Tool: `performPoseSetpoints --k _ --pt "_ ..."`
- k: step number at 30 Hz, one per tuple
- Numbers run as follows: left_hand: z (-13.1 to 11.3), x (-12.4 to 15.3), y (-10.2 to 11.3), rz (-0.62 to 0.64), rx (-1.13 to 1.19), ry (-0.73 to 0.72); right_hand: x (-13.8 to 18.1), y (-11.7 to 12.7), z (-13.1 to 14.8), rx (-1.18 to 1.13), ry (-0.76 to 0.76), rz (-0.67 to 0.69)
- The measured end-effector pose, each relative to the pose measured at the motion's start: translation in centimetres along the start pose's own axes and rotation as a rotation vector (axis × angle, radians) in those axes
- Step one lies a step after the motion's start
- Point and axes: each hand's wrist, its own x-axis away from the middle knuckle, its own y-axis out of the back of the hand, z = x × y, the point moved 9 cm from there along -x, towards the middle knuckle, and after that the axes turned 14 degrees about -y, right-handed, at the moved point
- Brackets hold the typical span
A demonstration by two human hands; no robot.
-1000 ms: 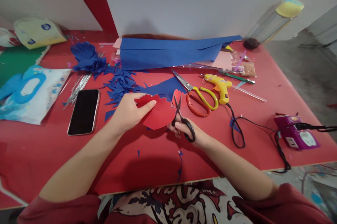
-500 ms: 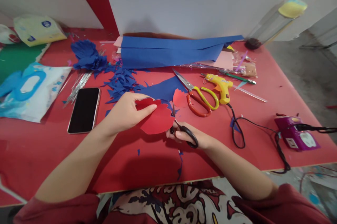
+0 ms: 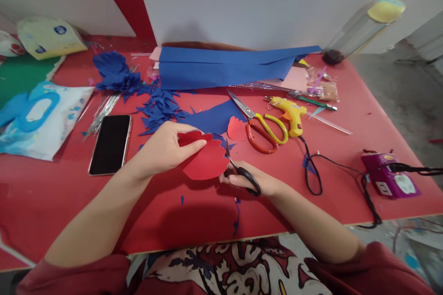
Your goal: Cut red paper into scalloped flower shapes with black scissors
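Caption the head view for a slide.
Left hand holds red paper, right hand black-handled scissors at the paper's edge.

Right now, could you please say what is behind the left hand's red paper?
Beyond the red paper, a blue sheet lies on the table. The left hand has its thumb on top; its other fingers' tips and anything underneath are covered.

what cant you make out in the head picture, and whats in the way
All in the head view:
- Fingers of the left grip behind the red paper: the paper hides them.
- Lower loop of the black scissors: mostly covered by the right grip.
- Label wording on the glue gun: too small.
- Far end of the wipes pack: cut off by the left edge.
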Motion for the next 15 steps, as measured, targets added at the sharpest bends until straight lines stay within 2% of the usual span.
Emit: performPoseSetpoints --k 9,15 --pt "-0.4 0.1 -0.3 0.044 -0.049 -0.032 -0.1 -0.2 -0.7 -0.037 -0.023 0.024" --pt "-0.8 0.1 -0.6 0.056 -0.042 -0.075 0.3 -0.5 0.9 -0.045 0.061 0.059"
